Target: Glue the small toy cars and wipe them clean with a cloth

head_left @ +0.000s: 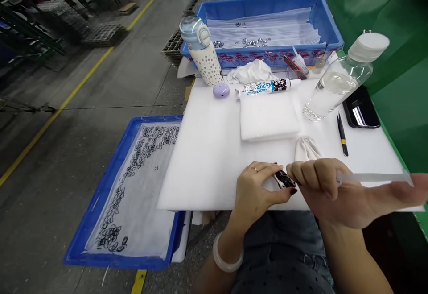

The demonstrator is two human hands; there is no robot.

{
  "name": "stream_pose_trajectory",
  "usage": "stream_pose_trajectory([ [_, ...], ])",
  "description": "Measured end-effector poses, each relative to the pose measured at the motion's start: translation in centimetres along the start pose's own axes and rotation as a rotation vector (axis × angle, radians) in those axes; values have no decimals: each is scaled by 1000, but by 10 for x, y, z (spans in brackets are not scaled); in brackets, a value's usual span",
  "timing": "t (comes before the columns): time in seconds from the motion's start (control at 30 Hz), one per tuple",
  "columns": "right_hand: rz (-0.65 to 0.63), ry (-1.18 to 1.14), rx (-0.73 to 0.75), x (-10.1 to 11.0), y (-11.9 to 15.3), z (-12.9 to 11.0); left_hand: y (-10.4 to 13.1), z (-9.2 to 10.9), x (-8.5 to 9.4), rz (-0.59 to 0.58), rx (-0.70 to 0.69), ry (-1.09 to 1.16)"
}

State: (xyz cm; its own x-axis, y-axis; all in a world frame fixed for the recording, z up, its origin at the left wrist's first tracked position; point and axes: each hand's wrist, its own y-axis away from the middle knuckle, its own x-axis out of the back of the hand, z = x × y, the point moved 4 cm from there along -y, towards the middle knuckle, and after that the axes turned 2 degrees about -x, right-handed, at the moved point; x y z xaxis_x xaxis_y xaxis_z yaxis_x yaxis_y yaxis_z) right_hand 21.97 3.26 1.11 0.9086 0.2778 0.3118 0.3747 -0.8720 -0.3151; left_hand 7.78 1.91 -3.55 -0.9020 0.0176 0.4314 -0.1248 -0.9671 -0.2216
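My left hand point(256, 191) pinches a small glossy black piece point(284, 180) with pale edges between thumb and fingers, above the front edge of the white foam-topped table. The piece's exact kind is unclear. My right hand point(334, 191) is closed around a translucent white syringe point(372, 177). Its long plunger sticks out to the right against my stretched thumb, while the fingers hide the barrel. Right-hand fingertips are close beside the black piece; whether they touch it cannot be made out. Behind my right hand lies a bunched white cloth point(306, 149).
A white foam pad point(270, 122) and glue tube point(264, 88) lie mid-table. Around them are a purple case point(221, 90), tumbler point(202, 53), clear bottle point(344, 80), tweezers point(342, 135) and phone point(361, 109). Blue trays stand behind point(267, 4) and lower left point(100, 196), holding small rings.
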Motion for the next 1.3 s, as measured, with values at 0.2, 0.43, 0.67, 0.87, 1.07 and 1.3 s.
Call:
stream_pose_trajectory([
  [0.2, 102, -392, -146, -3, 7, 22, 0, -1, 0, 31, -9, 27],
  [0.43, 45, -321, -170, -6, 6, 21, 0, -1, 0, 55, -26, 17],
  [0.67, 147, -576, -197, -5, -4, 9, 1, -3, -1, 52, -37, 5],
  [0.87, 107, -809, -75, -6, -8, 2, 1, -4, -1, 42, -19, 8],
  [1.07, 99, -839, -62, -6, -4, 2, 1, -3, -1, 53, -43, -6],
  [1.3, 138, -792, -53, -5, -7, 2, 2, -3, -1, 77, -71, -32],
])
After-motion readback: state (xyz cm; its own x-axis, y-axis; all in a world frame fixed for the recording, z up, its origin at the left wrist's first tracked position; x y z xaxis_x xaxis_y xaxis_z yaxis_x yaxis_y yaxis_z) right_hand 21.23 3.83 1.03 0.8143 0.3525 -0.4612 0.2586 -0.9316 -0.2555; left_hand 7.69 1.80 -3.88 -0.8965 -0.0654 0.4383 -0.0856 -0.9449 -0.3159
